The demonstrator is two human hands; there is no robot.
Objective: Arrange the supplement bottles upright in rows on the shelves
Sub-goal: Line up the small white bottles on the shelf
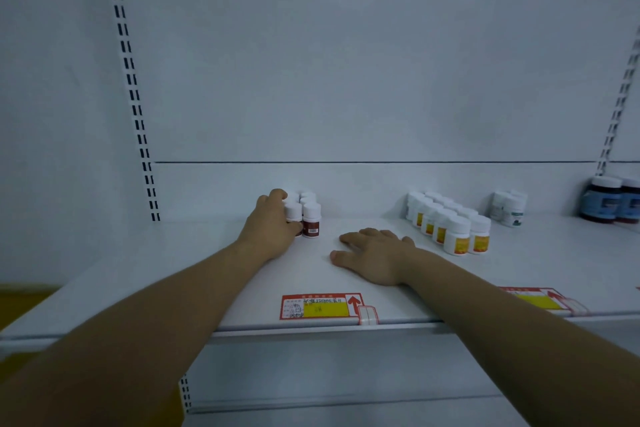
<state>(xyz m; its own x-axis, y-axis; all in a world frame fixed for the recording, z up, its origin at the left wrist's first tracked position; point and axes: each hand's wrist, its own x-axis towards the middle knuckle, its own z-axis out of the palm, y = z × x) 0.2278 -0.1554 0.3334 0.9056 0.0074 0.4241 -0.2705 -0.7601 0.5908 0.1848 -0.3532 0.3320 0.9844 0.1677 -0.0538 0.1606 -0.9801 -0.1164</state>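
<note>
Several small white-capped bottles with dark red labels (311, 218) stand upright in two short rows at the back left of the white shelf (194, 263). My left hand (272, 222) wraps around the left side of this cluster, thumb by the front bottle and fingers reaching over the rear ones. My right hand (372, 255) lies flat, palm down, on the shelf just right of the cluster, holding nothing. Two longer rows of white bottles with yellow and red labels (446, 225) stand upright further right.
A small group of white bottles with green labels (509, 208) and two dark blue jars (611, 199) stand at the far right. Red and yellow price tags (320, 306) sit on the shelf's front edge. A slotted upright (133, 94) runs up the left wall.
</note>
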